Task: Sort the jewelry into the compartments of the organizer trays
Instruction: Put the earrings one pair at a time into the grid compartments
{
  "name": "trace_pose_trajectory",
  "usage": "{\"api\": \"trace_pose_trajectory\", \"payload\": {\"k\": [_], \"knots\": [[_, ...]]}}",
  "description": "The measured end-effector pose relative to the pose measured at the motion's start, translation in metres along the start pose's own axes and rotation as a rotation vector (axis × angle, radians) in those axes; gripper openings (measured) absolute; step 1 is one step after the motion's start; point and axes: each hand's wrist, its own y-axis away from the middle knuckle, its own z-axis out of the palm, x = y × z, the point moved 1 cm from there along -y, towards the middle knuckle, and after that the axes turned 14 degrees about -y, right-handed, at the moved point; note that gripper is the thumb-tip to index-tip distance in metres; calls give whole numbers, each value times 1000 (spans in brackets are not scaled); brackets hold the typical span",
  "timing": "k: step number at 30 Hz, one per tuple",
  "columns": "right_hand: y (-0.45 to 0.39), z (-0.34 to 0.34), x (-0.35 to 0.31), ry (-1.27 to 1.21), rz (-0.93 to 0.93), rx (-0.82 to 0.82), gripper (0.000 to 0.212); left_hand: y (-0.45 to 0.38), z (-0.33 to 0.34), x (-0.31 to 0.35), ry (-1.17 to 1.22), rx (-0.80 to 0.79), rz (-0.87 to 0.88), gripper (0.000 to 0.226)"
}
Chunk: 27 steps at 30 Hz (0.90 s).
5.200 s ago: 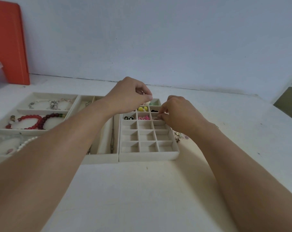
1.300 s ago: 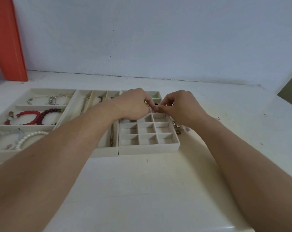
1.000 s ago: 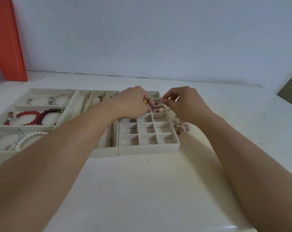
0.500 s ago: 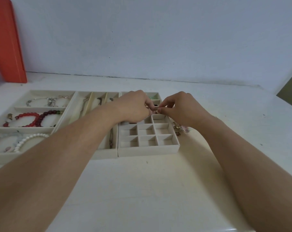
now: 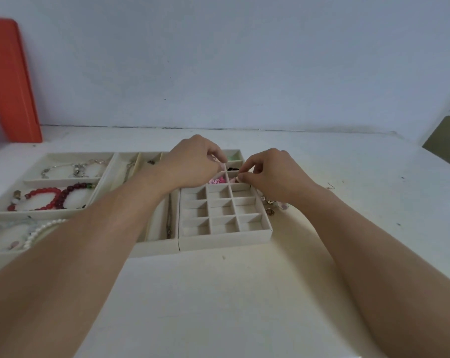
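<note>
Jewelry is mostly sorted: bracelets lie in the left tray (image 5: 63,200), small pieces fill the far cells of the grid tray (image 5: 226,239), and a loose pile (image 5: 271,205) waits on the tabletop (image 5: 218,306) beside it. Half a second ago the hands met fingertip to fingertip; now the left hand (image 5: 193,161) is drawn slightly back, curled, its contents hidden. The right hand (image 5: 268,174) pinches something tiny over a far right cell, so a drop looks imminent.
</note>
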Motion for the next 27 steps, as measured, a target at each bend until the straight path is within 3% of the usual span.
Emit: {"api": "trace_pose_trajectory", "payload": {"k": [14, 21, 27], "knots": [[3, -13, -5, -41, -36, -6, 13, -2, -1, -9, 11, 16, -59, 17], [4, -8, -4, 24, 4, -38, 15, -4, -27, -38, -98, 114, -251, 16], [5, -5, -7, 1, -5, -94, 23, -3, -16, -33, -103, -6, -231, 16]]}}
